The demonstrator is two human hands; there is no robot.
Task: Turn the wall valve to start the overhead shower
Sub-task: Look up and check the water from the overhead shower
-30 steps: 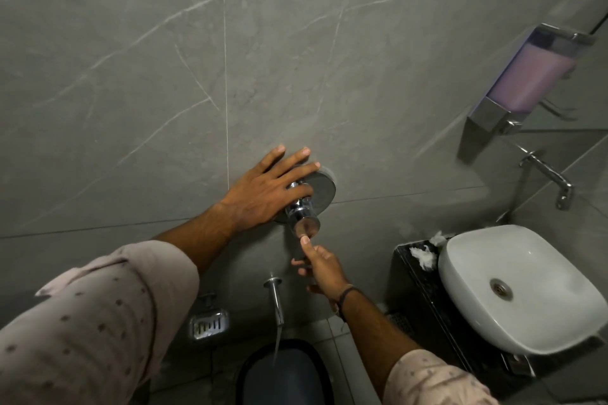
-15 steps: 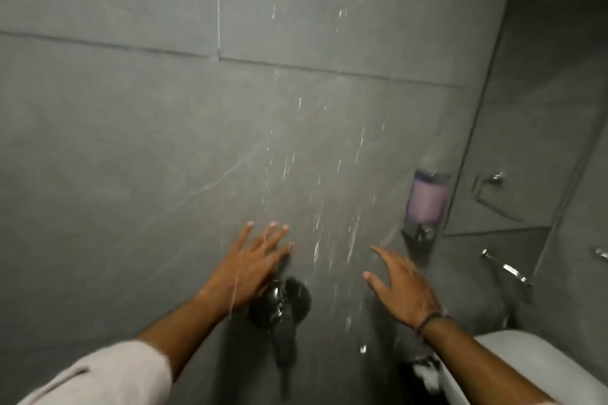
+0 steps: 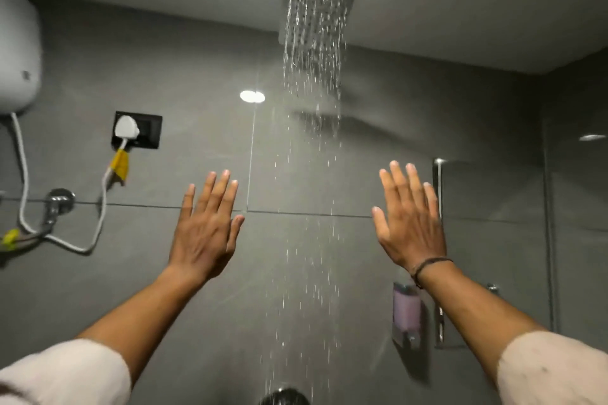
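On the grey tiled wall, below the running overhead shower head (image 3: 317, 10), the wet chrome wall valve (image 3: 284, 397) looks slippery, so we would grip its knob firmly; our left hand (image 3: 205, 233) and right hand (image 3: 409, 230) are spread, empty.

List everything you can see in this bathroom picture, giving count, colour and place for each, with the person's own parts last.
shower head: one, silver, on the ceiling, water falling
wall valve: one, dark chrome, bottom edge, partly cut off
water heater: one, white, upper left
socket plate: one, black, left wall, white plug in it
angle valve: one, chrome, far left
soap dispenser: one, lilac, lower right wall
left hand: one, open, raised
right hand: one, open, raised, dark wristband
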